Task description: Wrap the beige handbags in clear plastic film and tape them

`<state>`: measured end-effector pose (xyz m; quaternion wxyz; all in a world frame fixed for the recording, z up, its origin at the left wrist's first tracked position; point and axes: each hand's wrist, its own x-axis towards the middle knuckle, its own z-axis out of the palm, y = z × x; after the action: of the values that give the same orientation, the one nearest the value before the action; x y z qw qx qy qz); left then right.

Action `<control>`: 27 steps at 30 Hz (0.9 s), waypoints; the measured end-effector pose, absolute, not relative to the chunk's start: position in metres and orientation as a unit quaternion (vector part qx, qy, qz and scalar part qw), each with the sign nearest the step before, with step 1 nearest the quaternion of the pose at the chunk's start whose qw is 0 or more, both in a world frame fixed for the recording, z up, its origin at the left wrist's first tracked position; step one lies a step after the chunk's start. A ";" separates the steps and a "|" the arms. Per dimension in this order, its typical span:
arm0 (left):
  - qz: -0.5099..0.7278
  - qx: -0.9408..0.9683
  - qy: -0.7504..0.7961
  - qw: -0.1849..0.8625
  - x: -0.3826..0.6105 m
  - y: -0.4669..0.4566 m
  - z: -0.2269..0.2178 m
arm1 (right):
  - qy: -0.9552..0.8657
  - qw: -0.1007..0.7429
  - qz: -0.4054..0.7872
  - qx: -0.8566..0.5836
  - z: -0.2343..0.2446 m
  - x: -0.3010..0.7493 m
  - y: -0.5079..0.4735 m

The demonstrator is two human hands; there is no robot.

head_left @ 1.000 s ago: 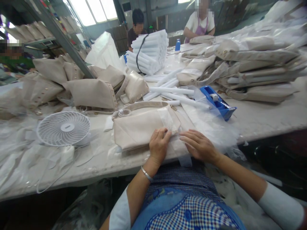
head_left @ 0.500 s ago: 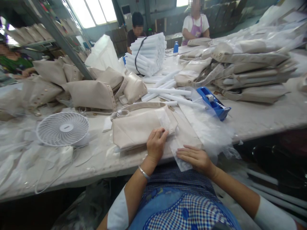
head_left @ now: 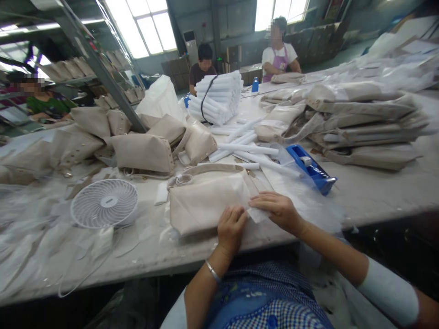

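Observation:
A beige handbag [head_left: 202, 208] lies on its side on the table in front of me, its strap along the far edge. My left hand [head_left: 232, 230] has its fingers curled over the bag's near right corner. A thin white sheet [head_left: 258, 214] is folded against the bag's right end. My right hand [head_left: 281, 212] grips this sheet with fingers pressed together, close beside the left one. The fingertips of both hands are partly hidden. A small coil of white cord [head_left: 184, 179] sits at the bag's upper left corner.
Left of the bag stands a white fan [head_left: 104, 203] with its cable. Piled beige bags [head_left: 142, 153] lie behind it; more are stacked [head_left: 370, 132] at right. A blue tape dispenser [head_left: 310, 169], white foam tubes [head_left: 245, 148] and clear plastic [head_left: 308, 205] lie nearby. Several people work beyond.
My right hand has moved up and left, bringing the sheet from the table edge to the bag's end. My left hand stays at the bag's right corner. The view has tilted up slightly.

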<state>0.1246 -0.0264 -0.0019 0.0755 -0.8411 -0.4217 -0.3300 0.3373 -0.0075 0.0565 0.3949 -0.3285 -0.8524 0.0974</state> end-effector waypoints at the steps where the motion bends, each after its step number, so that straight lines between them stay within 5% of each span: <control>1: -0.332 -0.840 -0.422 0.076 0.125 -0.026 -0.002 | -0.844 0.399 0.109 -0.342 0.057 0.334 0.006; 10: -0.330 -0.842 -0.417 0.088 0.119 -0.022 0.001 | -0.840 0.362 0.091 -0.393 0.028 0.321 0.059; 20: -0.326 -0.842 -0.423 0.072 0.122 -0.020 0.001 | -0.855 0.279 0.058 -0.433 0.057 0.302 0.106; 27: -0.344 -0.833 -0.429 0.066 0.123 -0.020 0.002 | -0.871 0.009 0.277 -0.406 0.083 0.287 0.168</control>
<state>0.1228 -0.0198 0.0023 0.0662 -0.8325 -0.4291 -0.3441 0.2874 0.1683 0.0828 0.0085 -0.4061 -0.8708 0.2771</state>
